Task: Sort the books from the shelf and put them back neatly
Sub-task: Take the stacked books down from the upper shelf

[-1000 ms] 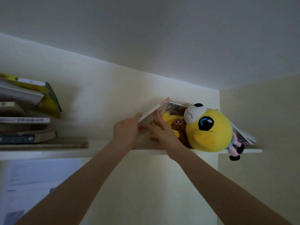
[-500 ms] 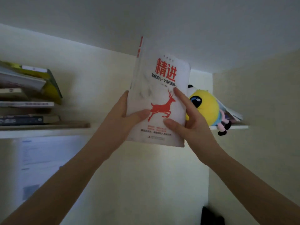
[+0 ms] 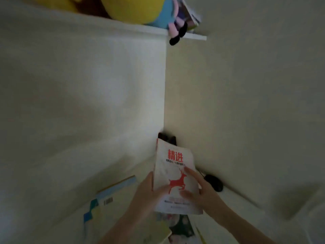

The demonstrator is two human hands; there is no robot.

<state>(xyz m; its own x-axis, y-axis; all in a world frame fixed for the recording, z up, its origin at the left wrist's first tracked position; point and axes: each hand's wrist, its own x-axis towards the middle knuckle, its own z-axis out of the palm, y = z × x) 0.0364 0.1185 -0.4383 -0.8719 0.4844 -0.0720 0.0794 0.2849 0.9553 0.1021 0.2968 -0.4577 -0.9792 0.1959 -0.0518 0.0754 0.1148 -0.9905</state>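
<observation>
I hold a white book (image 3: 175,175) with red characters and a red deer on its cover, low in the room's corner. My left hand (image 3: 146,192) grips its left edge, thumb on the cover. My right hand (image 3: 200,189) grips the right edge, with fingers laid across the cover. High above, the white shelf (image 3: 154,31) still carries books (image 3: 190,14) leaning behind a yellow plush toy (image 3: 133,9).
Below my hands lie several other books, one pale yellow with a blue strip (image 3: 112,196) and one with a green patterned cover (image 3: 181,226). A black mouse (image 3: 213,182) sits by the right wall. A dark object (image 3: 167,138) stands in the corner.
The book has come down from shelf height to low over the surface, still in both hands. The view has tilted downward, so the shelf now sits at the top edge.
</observation>
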